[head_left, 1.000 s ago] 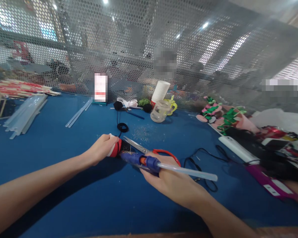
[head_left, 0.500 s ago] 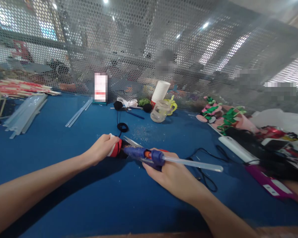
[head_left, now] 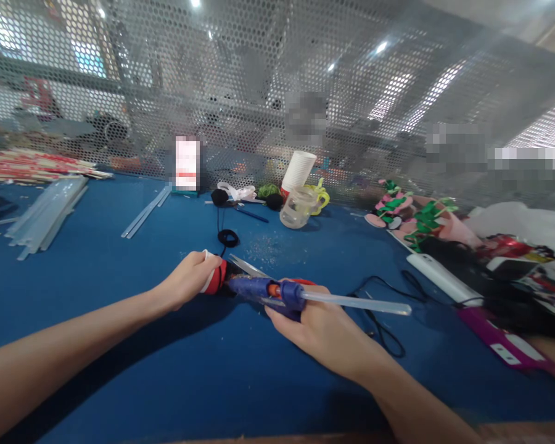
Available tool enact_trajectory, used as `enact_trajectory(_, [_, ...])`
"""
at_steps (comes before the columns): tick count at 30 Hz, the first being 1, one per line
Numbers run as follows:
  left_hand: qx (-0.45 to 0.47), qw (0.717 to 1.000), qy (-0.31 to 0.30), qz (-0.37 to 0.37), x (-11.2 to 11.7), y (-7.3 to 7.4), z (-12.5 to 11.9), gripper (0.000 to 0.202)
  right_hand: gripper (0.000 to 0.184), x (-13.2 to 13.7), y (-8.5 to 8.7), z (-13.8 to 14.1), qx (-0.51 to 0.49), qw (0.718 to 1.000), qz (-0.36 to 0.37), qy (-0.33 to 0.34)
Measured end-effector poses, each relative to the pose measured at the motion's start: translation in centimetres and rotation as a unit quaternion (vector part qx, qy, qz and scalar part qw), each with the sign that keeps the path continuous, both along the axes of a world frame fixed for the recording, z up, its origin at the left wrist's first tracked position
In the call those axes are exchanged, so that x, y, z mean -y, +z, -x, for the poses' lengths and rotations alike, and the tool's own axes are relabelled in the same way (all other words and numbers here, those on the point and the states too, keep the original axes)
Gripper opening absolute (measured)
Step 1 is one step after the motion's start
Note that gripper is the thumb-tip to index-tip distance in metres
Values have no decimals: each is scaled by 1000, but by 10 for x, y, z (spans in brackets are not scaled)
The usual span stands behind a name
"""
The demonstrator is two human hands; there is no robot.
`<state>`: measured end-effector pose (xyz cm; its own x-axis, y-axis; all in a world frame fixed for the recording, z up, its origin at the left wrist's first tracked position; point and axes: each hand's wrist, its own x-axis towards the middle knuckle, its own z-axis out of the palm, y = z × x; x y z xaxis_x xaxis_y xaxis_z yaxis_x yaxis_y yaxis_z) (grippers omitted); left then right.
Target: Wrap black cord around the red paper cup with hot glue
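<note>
My left hand (head_left: 194, 274) is closed around a red and white paper cup (head_left: 215, 277) tipped on its side. Black yarn (head_left: 228, 238) runs from the cup's dark end to a loose coil and a black ball behind it. My right hand (head_left: 324, 320) grips a blue glue gun (head_left: 254, 287), its nozzle end at the dark end of the cup. A clear glue stick (head_left: 361, 302) sticks out of the gun's back. Scissors (head_left: 247, 266) with a red handle show behind the gun; whether my right hand touches them I cannot tell.
Glue sticks (head_left: 49, 213) and red-white sticks (head_left: 37, 165) lie at left. A phone (head_left: 186, 163), stacked paper cups (head_left: 300, 169) and a clear plastic cup (head_left: 296, 209) stand at back. Right are craft flowers (head_left: 425, 225), a power strip (head_left: 444, 280) and a black cord (head_left: 388, 338).
The glue gun and its stick have shifted very slightly left. A beige object at the far left edge has gone mostly out of view. My left hand keeps its hold on the cup.
</note>
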<state>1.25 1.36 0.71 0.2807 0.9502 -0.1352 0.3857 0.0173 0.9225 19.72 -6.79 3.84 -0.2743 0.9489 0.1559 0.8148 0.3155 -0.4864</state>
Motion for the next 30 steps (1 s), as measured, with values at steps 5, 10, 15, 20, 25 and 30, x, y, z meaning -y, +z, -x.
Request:
enact_trajectory(5, [-9,1000,-5,-3,2,4,-1,24,13,-3,0,0,24,1000,-12,-10])
enact_trajectory(10, [-16,1000,-16,-12,3,5,-2,26,14,-6,1,-1,51,998,-21,-25])
enact_trajectory(15, [-34,999,-18,-22,4,5,-2,28,15,-10,1,-2,59,997,-35,-24])
enact_trajectory(20, [-72,997,-7,-38,6,11,-4,30,16,-13,-1,-2,48,998,-34,-34])
enact_trajectory(25, [-89,995,-20,-50,8,12,-4,30,16,-15,-3,-2,26,999,-16,-43])
enact_trajectory(30, [-96,993,-28,-61,8,12,-4,29,15,-17,-3,-2,8,999,-14,-42])
